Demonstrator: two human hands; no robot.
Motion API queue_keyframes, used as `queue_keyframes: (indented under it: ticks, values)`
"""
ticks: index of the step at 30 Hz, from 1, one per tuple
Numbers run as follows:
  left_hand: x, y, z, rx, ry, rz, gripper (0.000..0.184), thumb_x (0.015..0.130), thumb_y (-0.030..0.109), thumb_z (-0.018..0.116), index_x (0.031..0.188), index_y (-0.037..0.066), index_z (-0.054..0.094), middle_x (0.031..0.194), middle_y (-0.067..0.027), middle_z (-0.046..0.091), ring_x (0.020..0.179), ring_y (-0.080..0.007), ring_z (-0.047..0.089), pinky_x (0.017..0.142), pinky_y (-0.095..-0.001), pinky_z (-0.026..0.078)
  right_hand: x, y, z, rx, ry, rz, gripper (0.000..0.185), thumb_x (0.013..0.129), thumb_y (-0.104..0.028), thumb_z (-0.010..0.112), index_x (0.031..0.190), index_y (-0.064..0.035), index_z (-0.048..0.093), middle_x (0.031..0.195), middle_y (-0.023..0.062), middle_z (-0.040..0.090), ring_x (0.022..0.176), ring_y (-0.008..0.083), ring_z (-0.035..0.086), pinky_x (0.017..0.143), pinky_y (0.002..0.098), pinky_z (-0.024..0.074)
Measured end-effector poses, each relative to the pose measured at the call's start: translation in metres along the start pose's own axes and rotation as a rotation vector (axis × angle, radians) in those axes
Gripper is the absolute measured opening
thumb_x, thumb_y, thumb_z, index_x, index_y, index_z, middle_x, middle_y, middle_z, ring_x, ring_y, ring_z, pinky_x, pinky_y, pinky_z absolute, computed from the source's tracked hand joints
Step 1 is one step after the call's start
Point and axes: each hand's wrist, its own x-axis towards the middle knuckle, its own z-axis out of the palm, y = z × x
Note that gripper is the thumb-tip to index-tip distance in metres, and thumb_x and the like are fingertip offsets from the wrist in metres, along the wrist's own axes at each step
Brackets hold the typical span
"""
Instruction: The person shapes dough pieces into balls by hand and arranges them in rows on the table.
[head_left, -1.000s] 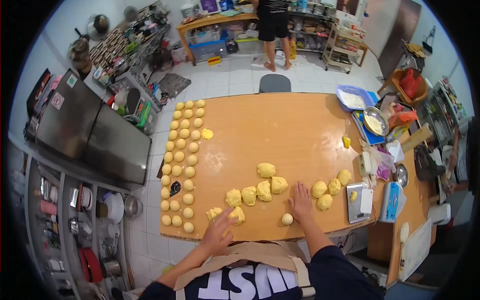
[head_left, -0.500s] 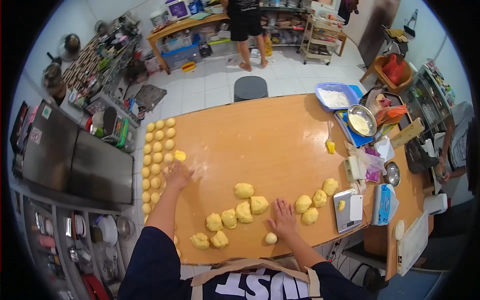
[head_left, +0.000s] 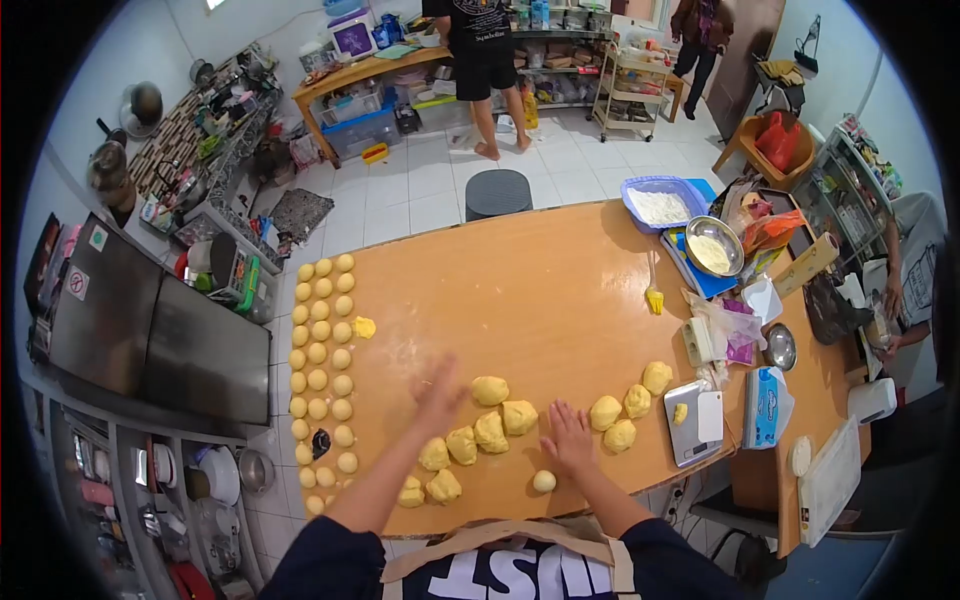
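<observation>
My left hand (head_left: 438, 396) is over the table, blurred by motion, its fingers apart and nothing visible in them. It is just left of a group of rough yellow dough pieces (head_left: 490, 433). Palm down, my right hand (head_left: 571, 437) lies on the tabletop with fingers spread; what is beneath the palm is hidden. Close below it sits a smooth dough ball (head_left: 544, 481). More rough dough lumps (head_left: 620, 435) are to its right. Rows of smooth dough balls (head_left: 318, 353) line the table's left edge, with a flattened yellow piece (head_left: 364, 327) beside them.
On the wooden table (head_left: 480, 290) are a kitchen scale (head_left: 693, 430), a yellow brush (head_left: 654, 298), a basin of white flour (head_left: 661, 207), a metal bowl (head_left: 714, 246) and a tissue pack (head_left: 766, 407). A stool (head_left: 498, 194) stands beyond it. Other people are at the back and right.
My left hand has moved right, away from the dough-ball rows, uncovering balls and a dark spot among them. My right hand stays put. Another person has appeared at the back right.
</observation>
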Motion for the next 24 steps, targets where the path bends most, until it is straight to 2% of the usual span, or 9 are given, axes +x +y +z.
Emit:
queue_keyframes:
  ticks: [5, 9, 10, 11, 13, 16, 18, 21, 24]
  values:
    - [-0.086, 0.125, 0.051, -0.267, -0.206, 0.076, 0.07, 0.098, 0.054, 0.042, 0.153, 0.015, 0.023, 0.158, -0.0117, 0.028, 0.149, -0.0365, 0.008, 0.112, -0.0626, -0.002, 0.016, -0.049, -0.006, 0.768, 0.477, 0.099, 0.068, 0.099, -0.048, 0.039, 0.15, -0.0038, 0.029, 0.155, 0.0175, 0.029, 0.145, 0.0341, 0.023, 0.119, 0.0447, 0.0129]
    - [-0.123, 0.147, 0.026, -0.372, -0.353, 0.169, 0.074, 0.097, 0.065, 0.027, 0.152, 0.016, 0.027, 0.157, -0.01, 0.031, 0.149, -0.0364, 0.008, 0.111, -0.0639, -0.001, 0.036, -0.114, -0.053, 0.915, 0.644, -0.046, 0.063, 0.1, -0.044, 0.039, 0.148, -0.0037, 0.034, 0.152, 0.0177, 0.034, 0.144, 0.0342, 0.026, 0.119, 0.0433, 0.0146]
    - [-0.126, 0.147, 0.0, -0.347, -0.412, 0.203, 0.077, 0.096, 0.068, 0.023, 0.152, 0.015, 0.029, 0.156, -0.0097, 0.032, 0.149, -0.0364, 0.008, 0.111, -0.0644, 0.0, 0.037, -0.116, -0.063, 0.906, 0.641, -0.091, 0.061, 0.101, -0.043, 0.038, 0.147, -0.0037, 0.035, 0.152, 0.0178, 0.035, 0.144, 0.0342, 0.026, 0.119, 0.0429, 0.0151]
    - [-0.132, 0.151, -0.024, -0.31, -0.523, 0.192, 0.077, 0.098, 0.063, 0.022, 0.144, 0.004, 0.041, 0.152, -0.0168, 0.037, 0.146, -0.0339, 0.022, 0.117, -0.0455, 0.017, 0.037, -0.114, -0.071, 0.888, 0.631, -0.137, 0.06, 0.101, -0.042, 0.038, 0.147, -0.0037, 0.036, 0.151, 0.0179, 0.037, 0.144, 0.0342, 0.027, 0.119, 0.0426, 0.0155]
    - [-0.16, 0.135, -0.046, -0.445, -0.417, 0.248, 0.078, 0.097, 0.066, 0.022, 0.146, 0.009, 0.04, 0.152, -0.0116, 0.038, 0.147, -0.033, 0.02, 0.117, -0.0496, 0.015, 0.021, -0.098, -0.065, 0.772, 0.498, -0.172, 0.057, 0.101, -0.04, 0.038, 0.146, -0.0037, 0.039, 0.15, 0.018, 0.039, 0.143, 0.0342, 0.028, 0.119, 0.0419, 0.0164]
    - [-0.212, 0.109, -0.073, -0.611, -0.16, 0.093, 0.082, 0.095, 0.069, 0.026, 0.146, 0.006, 0.039, 0.153, -0.0125, 0.037, 0.145, -0.0299, 0.026, 0.115, -0.0458, 0.021, -0.032, -0.07, -0.034, -0.096, -0.4, -0.162, 0.046, 0.097, -0.025, 0.049, 0.139, -0.0059, 0.048, 0.141, 0.0175, 0.05, 0.134, 0.0343, 0.044, 0.113, 0.0443, 0.0302]
    - [-0.255, 0.073, -0.071, -0.759, 0.009, -0.062, 0.083, 0.095, 0.069, 0.029, 0.145, 0.004, 0.04, 0.152, -0.0147, 0.037, 0.143, -0.0287, 0.029, 0.114, -0.0453, 0.024, -0.102, -0.031, -0.001, -0.061, -0.169, -0.636, 0.041, 0.092, -0.023, 0.055, 0.13, -0.0074, 0.057, 0.136, 0.0159, 0.054, 0.128, 0.0367, 0.047, 0.107, 0.0453, 0.037]
    - [-0.302, 0.067, -0.079, -0.722, 0.135, -0.167, 0.08, 0.096, 0.067, 0.034, 0.144, 0.004, 0.041, 0.151, -0.0155, 0.038, 0.141, -0.0272, 0.032, 0.113, -0.0445, 0.027, -0.075, -0.004, -0.008, -0.333, -0.387, -0.416, 0.043, 0.089, -0.026, 0.062, 0.126, -0.0056, 0.058, 0.13, 0.0139, 0.057, 0.125, 0.0354, 0.05, 0.106, 0.046, 0.0391]
    - [-0.324, 0.064, -0.074, -0.644, 0.083, -0.181, 0.076, 0.095, 0.064, 0.041, 0.142, 0.004, 0.044, 0.15, -0.016, 0.039, 0.14, -0.0272, 0.035, 0.112, -0.0441, 0.029, -0.027, -0.022, -0.005, -0.086, 0.235, -0.375, 0.042, 0.083, -0.023, 0.07, 0.12, -0.0048, 0.061, 0.12, 0.0138, 0.061, 0.119, 0.0332, 0.053, 0.102, 0.0455, 0.0439]
